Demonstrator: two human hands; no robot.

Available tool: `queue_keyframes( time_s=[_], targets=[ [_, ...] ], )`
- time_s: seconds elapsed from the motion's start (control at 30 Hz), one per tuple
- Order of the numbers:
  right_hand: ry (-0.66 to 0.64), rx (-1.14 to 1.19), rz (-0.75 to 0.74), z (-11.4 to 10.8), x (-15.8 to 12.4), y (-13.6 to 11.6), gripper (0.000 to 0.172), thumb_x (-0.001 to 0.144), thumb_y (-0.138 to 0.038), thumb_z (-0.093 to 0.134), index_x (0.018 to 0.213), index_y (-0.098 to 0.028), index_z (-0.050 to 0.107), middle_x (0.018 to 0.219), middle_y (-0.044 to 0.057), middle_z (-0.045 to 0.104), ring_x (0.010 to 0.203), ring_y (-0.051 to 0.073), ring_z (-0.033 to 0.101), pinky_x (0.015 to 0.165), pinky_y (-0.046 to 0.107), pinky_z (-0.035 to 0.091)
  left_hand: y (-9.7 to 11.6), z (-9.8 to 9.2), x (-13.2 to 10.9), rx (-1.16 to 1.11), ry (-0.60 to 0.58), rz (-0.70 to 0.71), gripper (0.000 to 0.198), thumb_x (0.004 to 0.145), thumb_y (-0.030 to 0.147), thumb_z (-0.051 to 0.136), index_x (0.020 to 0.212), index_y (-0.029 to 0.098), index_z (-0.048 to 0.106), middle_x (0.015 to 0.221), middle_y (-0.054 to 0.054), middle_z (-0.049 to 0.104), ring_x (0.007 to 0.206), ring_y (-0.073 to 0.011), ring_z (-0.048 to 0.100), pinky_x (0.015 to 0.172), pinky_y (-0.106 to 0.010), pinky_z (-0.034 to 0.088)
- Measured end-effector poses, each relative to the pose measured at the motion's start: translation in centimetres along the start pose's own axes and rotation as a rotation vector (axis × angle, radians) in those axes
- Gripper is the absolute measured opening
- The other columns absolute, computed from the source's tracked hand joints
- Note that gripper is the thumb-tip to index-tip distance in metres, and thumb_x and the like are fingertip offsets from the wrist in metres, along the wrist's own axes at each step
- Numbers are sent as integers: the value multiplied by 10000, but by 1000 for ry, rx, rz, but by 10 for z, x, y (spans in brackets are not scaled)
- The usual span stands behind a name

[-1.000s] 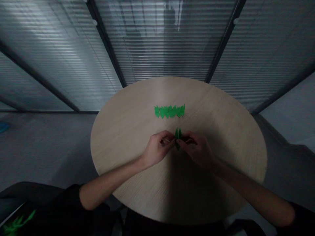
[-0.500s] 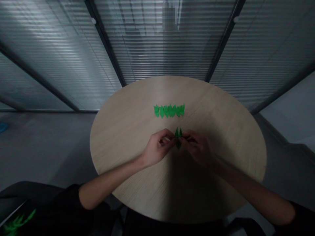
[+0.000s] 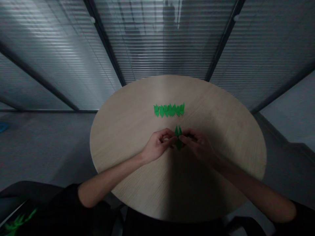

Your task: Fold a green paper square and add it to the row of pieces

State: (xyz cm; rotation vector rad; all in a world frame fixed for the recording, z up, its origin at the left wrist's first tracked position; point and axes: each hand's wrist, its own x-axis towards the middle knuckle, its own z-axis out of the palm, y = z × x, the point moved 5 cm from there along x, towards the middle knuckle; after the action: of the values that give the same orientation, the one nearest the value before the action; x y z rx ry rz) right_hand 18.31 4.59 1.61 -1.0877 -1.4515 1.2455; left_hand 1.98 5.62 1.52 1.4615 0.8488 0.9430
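Observation:
Between my two hands is a small folded green paper piece (image 3: pixel 178 131), with two pointed tips up and one pointing down. My left hand (image 3: pixel 159 144) pinches its left side between thumb and fingers. From the right, my right hand (image 3: pixel 198 144) grips it too, thumb laid on its front. Fingers hide part of its middle. Farther back on the table lies a row of several similar green folded paper pieces (image 3: pixel 169 110), set side by side with their points toward me.
The round wooden table (image 3: pixel 118 131) stands against glass partitions with blinds (image 3: pixel 167 49). A dark chair (image 3: pixel 29 188) is at lower left, near some green shapes (image 3: pixel 18 223) on a dark surface. A blue object (image 3: pixel 3 127) lies on the floor at far left.
The two upper tips of the held paper have come closer together. My thumbs have shifted inward over its front. The row behind stays as it was.

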Motion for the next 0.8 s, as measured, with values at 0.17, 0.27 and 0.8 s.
queue_keyframes(
  time_s=[0.17, 0.27, 0.8],
  targets=[
    [80, -84, -61, -2, -2, -3, 161, 858, -362, 743, 866, -202, 745, 779, 18, 730, 682, 149, 679, 629, 269, 569, -1, 0, 1, -38, 4, 7, 234, 903, 363, 711, 912, 138, 651, 729, -15, 676, 627, -115, 644, 611, -235, 584],
    [71, -71, -61, -1, -2, -2, 166, 861, -367, 739, 894, -206, 766, 799, 26, 752, 690, 156, 692, 638, 278, 582, 1, 0, 0, -41, -3, -2, 241, 907, 361, 714, 919, 125, 668, 770, -40, 710, 639, -117, 662, 622, -235, 593],
    [0, -66, -72, 0, -1, -3, 231, 905, -427, 686, 893, -199, 723, 794, 26, 724, 699, 158, 695, 617, 263, 587, -5, 1, -1, -40, -24, -56, 299, 881, 403, 756, 912, 135, 627, 750, -27, 689, 626, -128, 677, 603, -244, 590]
  ],
)
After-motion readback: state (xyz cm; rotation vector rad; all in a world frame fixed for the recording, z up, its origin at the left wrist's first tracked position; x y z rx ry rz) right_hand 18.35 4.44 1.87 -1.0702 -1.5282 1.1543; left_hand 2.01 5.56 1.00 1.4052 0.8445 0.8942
